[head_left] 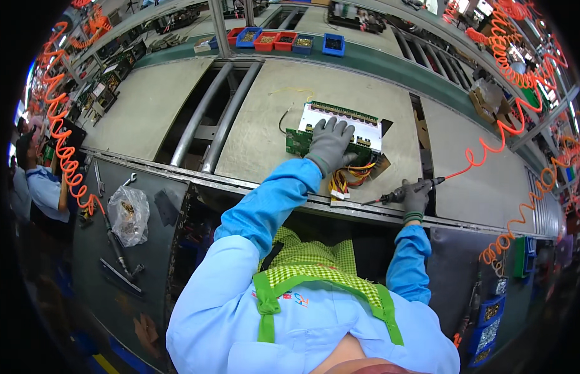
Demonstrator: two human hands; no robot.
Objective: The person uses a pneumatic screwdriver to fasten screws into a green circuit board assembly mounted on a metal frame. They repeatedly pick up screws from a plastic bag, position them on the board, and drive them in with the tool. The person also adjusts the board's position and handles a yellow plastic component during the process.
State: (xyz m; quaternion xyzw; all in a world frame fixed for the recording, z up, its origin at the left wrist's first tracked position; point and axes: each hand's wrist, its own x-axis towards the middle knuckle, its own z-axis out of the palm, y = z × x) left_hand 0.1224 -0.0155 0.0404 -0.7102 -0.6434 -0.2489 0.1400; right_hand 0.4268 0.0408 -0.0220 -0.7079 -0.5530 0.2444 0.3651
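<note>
My left hand (331, 144), in a grey glove, lies with fingers spread on an electronic unit. The unit has a white panel (312, 117) with rows of components and a green circuit board (296, 142) along its near side. A bundle of yellow, red and black wires (347, 181) with white connectors hangs off the near edge. To the right, my gloved right hand (416, 198) is closed around an air screwdriver (396, 196) whose tip points left, apart from the unit. A red coiled hose (474, 161) runs from its back end up to the right.
Metal rollers (230, 115) show in a gap between the boards on the left. Small red and blue bins (265, 41) of parts stand at the far side. A plastic bag (129, 215), wrenches and another air tool (117, 252) lie on the left side table. Blue bins (489, 311) stand lower right.
</note>
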